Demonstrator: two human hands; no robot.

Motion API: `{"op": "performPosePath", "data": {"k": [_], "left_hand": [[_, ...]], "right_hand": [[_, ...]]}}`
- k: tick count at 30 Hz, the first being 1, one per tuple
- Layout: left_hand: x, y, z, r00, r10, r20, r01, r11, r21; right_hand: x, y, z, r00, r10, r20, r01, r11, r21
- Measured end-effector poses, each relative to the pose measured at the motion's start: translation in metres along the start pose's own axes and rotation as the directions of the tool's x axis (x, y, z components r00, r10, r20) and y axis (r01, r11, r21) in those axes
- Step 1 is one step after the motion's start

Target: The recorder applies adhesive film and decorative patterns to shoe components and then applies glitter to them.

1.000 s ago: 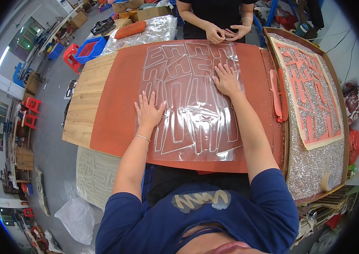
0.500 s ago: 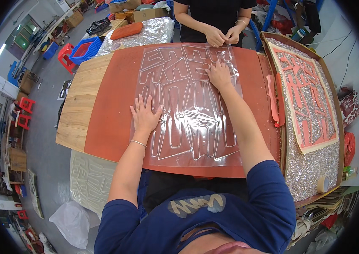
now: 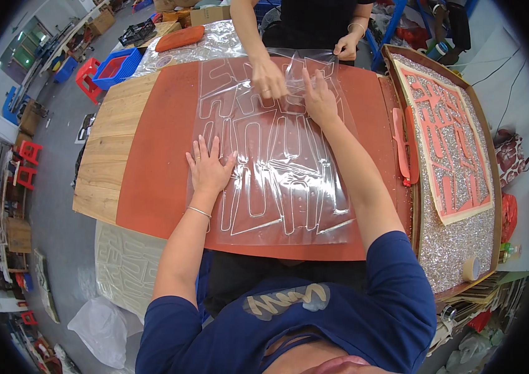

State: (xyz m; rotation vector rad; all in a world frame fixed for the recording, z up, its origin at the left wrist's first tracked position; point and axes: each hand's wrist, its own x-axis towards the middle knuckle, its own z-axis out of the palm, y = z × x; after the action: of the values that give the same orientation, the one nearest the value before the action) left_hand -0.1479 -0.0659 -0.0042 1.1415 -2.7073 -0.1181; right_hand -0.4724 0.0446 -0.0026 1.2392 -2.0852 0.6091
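A clear plastic sheet (image 3: 249,206) with cut or embossed outlines lies over the reddish-brown board (image 3: 152,168). On the sheet's left part rests my left hand (image 3: 210,168), open, fingers spread, palm down. My right hand (image 3: 322,100) is open near the far right part, its fingers stretched away from me. Across the board stands a co-worker in black; one of their hands (image 3: 269,80) reaches onto the sheet just left of my right hand. Their other hand (image 3: 346,47) is at the sheet's far right corner and seems to pinch it.
Wooden planks (image 3: 108,149) extend left of the board. A glittery board (image 3: 445,255) on the right carries a pink cut-out template (image 3: 445,137) and a tape roll (image 3: 471,269). Pink strips (image 3: 402,146) lie along the board's right side. Blue crates (image 3: 118,70) stand at far left.
The co-worker's hands have parted: one now reaches onto the sheet, the other stays at the corner, which is lifted. My right hand's fingers have stretched out; my left stays on the sheet.
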Motion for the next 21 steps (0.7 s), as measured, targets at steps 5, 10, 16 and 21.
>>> {"op": "performPosePath", "data": {"k": [5,10,16,21], "left_hand": [[0.001,-0.004,0.003,1.0,-0.003,0.001,0.003,1.0,0.011],[-0.001,-0.005,0.008,0.997,0.045,-0.062,-0.046,0.999,-0.012],[0.007,0.004,-0.021,0.983,0.174,-0.065,-0.17,0.983,0.064],[0.124,-0.004,-0.017,0.873,0.484,-0.057,-0.481,0.875,0.052]], "right_hand": [[0.05,-0.083,-0.038,0.725,-0.011,0.689,0.178,0.969,-0.171],[0.042,-0.152,-0.063,0.771,-0.359,0.526,0.549,0.794,-0.261],[0.029,-0.131,-0.049,0.875,-0.193,0.444,0.237,0.97,-0.046],[0.063,-0.096,-0.075,0.89,-0.042,0.454,0.001,0.996,0.09]]}}
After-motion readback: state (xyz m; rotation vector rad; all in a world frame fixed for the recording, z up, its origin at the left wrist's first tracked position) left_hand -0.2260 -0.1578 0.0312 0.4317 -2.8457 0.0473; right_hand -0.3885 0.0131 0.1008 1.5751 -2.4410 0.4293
